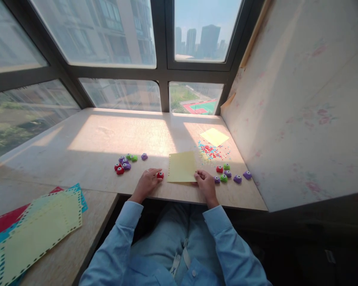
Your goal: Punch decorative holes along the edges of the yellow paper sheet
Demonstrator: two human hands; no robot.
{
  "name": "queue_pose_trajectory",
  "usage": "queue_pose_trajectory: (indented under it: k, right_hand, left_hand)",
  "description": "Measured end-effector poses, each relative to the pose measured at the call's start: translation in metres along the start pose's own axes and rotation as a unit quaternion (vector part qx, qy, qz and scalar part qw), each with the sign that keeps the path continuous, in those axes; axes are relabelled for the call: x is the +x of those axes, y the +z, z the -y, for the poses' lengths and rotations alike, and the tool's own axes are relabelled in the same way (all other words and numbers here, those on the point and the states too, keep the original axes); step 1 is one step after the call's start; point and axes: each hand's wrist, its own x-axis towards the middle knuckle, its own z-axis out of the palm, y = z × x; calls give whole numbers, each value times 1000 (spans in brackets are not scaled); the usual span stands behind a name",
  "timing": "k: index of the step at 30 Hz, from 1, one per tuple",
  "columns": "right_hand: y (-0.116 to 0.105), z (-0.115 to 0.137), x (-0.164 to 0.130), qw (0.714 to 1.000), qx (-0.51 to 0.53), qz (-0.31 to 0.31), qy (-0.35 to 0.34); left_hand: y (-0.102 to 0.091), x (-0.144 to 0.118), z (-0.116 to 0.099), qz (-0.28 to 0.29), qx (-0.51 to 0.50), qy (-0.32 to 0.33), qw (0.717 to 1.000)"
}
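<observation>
A small red one-eyed figure (160,174) is at the fingertips of my left hand (146,182), whose thumb and forefinger close on it at the table's front edge. To its right lies a pale yellow sheet of paper (181,167) with small holes along its left edge. My right hand (205,182) pinches the sheet's lower right corner, which is slightly raised. Part of another sheet shows under its lower edge. Red, purple and green one-eyed figures lie in a group (125,163) left of my left hand. A similar group (225,174) lies right of my right hand.
Red and blue bits (210,150) are scattered behind the right-hand group, near another yellow sheet (214,136). Punched yellow, blue and red sheets (44,230) are stacked at the left. A wall (301,103) bounds the table (122,131) at right; windows stand behind.
</observation>
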Motion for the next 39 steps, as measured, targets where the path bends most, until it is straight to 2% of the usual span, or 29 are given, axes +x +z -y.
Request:
queue_pose_trajectory:
  k: [3,6,25,28,30,32,34,36,37,39]
  right_hand:
    - [7,0,2,1000,-1,11,0]
    - [10,-1,5,1000,1,10,2]
    - [17,-1,7,999,5,28,18]
    - [20,0,5,999,-10,30,21]
    - [20,3,2,998,-58,34,7]
    - [18,10,-1,984,-168,20,-50]
    - [15,18,-4,942,-305,-21,-139]
    - [13,25,-5,894,-393,-36,-214]
    - [14,26,-4,876,-414,-17,-247]
    - [16,25,1,845,-433,65,-308]
  left_hand:
    - [5,2,2,-7,33,20,999]
    - [9,1,4,-17,16,22,999]
    - [17,-5,9,-43,-41,-24,998]
    - [17,-5,7,-39,-47,-30,998]
    - [17,-6,7,-40,-48,-40,997]
    - [17,-7,6,-49,-61,-48,996]
    - [16,-7,5,-59,-101,-62,991]
    - [15,-7,4,-65,-156,-93,981]
    - [14,-7,2,-69,-179,-113,975]
    - [13,-4,-1,-83,-204,-149,964]
